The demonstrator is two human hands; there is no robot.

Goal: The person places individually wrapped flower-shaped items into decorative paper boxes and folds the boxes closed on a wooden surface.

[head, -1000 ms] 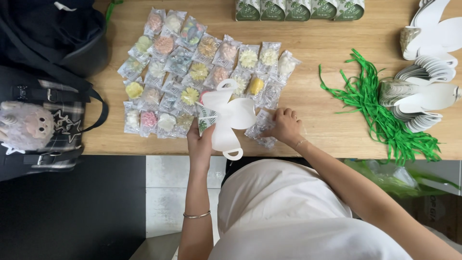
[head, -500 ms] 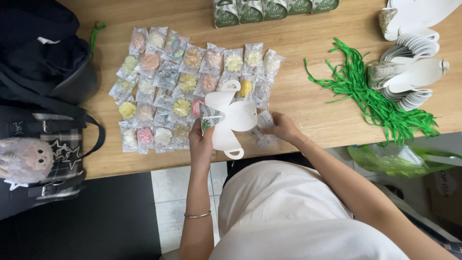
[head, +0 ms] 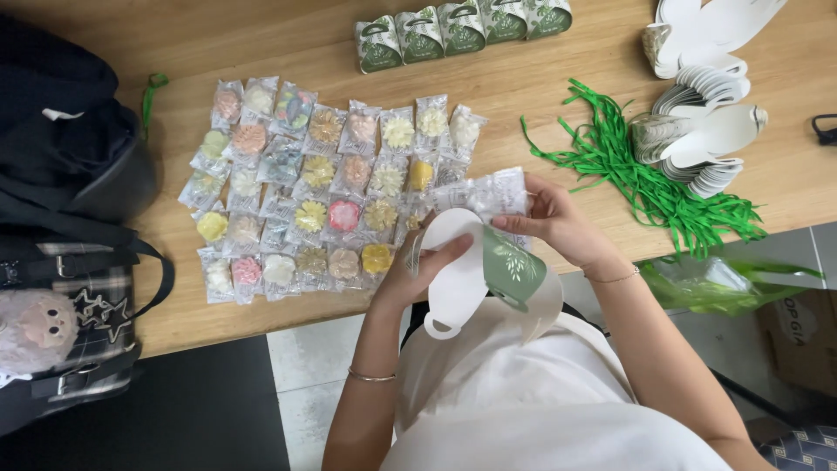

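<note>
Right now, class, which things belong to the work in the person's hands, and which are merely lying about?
In hand:
- left hand and right hand on the white-and-green card box
- wrapped sweets
- green ribbons
- flat card blanks
- finished boxes

Lying about:
- black backpack
- checked bag

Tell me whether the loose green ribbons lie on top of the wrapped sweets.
No: the loose green ribbons lie apart, right of the wrapped sweets.

Wooden table (head: 261, 296). Wrapped flower-shaped sweets (head: 323, 187) in rows, left of hands. Five folded green boxes (head: 462, 26) lined up at far edge, beyond hands. Green ribbons (head: 645, 179) and stacked white card blanks (head: 706, 131) right of hands.
</note>
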